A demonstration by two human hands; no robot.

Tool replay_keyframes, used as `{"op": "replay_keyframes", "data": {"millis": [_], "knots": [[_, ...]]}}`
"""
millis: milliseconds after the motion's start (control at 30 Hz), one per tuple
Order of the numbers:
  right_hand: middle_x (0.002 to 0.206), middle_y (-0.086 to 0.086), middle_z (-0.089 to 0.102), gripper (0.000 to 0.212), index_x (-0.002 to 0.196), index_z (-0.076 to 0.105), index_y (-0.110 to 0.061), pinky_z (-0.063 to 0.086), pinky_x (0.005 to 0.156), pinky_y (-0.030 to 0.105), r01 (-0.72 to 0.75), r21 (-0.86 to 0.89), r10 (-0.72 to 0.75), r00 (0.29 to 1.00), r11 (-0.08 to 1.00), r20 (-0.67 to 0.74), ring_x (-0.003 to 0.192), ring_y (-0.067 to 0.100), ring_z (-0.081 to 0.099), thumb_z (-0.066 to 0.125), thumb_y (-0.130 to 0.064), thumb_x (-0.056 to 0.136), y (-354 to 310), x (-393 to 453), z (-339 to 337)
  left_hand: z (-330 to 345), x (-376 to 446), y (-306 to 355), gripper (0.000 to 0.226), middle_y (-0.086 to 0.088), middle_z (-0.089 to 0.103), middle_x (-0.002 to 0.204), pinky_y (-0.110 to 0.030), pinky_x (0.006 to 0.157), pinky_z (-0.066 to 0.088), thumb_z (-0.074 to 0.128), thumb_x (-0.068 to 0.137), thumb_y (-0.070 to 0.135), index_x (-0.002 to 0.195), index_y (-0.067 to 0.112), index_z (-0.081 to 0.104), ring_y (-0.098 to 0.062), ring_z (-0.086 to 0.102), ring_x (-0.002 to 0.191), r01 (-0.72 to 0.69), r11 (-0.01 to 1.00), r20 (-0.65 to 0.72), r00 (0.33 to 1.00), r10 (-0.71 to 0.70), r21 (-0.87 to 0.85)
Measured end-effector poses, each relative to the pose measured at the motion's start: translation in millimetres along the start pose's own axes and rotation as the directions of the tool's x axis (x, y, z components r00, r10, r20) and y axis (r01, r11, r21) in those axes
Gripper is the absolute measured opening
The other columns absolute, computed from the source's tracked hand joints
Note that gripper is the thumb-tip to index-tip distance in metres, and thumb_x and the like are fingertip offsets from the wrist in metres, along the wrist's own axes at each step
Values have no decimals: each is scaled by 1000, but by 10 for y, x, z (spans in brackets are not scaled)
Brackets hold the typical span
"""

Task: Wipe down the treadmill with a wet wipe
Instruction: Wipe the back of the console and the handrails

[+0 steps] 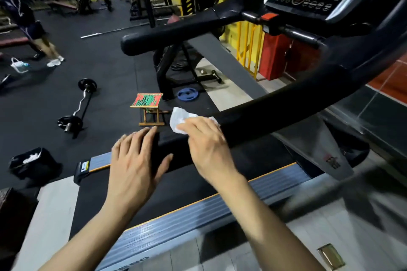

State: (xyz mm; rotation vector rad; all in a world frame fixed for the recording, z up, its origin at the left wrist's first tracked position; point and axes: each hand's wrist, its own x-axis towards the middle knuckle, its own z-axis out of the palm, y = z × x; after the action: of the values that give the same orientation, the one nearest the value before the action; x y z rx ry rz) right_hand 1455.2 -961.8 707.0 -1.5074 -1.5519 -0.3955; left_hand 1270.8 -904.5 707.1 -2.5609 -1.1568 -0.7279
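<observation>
- Wet wipe (178,119): thin, limp, damp, likely to bunch; lay crumpled on the near handrail (259,125) of the treadmill (198,211), best pinned flat under the fingers.
- Right hand (207,141) pressed on the wipe atop that handrail, fingers fairly straight.
- Left hand (137,156) rested open on the handrail's end, holding nothing.
- Handrail: rigid, padded, smooth.
- Beyond the handrail: folding stool (149,105), blue plate (187,94), barbell (77,108); nothing blocking.

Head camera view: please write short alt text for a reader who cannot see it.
A right hand presses a white wet wipe on a treadmill's black handrail, while the left hand rests near the rail's end. Weights lie on the gym floor beyond.
</observation>
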Motion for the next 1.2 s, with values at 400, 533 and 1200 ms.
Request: {"op": "replay_keyframes", "data": {"millis": [400,533,1200], "knots": [[105,15,70,32,103,73,-3,44,97,38,-164,-96,154,983,982,-104,99,34,63,47,3,85,-277,29,171,-70,-542,-616,51,2,64,136,-32,98,46,71,93,31,140,17,55,-22,60,121,205,887,39,977,-207,-413],[111,9,70,32,108,74,-7,48,98,45,22,44,-24,999,999,42,108,31,64,47,-6,92,-1060,-36,652,-124,-579,-712,48,6,65,129,-30,91,47,71,95,25,141,24,57,-20,60,115,147,879,40,989,-145,-453],[116,17,69,32,109,76,-4,49,99,42,-122,-174,71,959,977,-274,115,27,59,51,8,94,-690,-661,578,-212,-777,-1016,60,4,53,144,-40,112,41,56,97,3,151,25,44,-17,49,133,179,739,283,959,17,-649]]}}
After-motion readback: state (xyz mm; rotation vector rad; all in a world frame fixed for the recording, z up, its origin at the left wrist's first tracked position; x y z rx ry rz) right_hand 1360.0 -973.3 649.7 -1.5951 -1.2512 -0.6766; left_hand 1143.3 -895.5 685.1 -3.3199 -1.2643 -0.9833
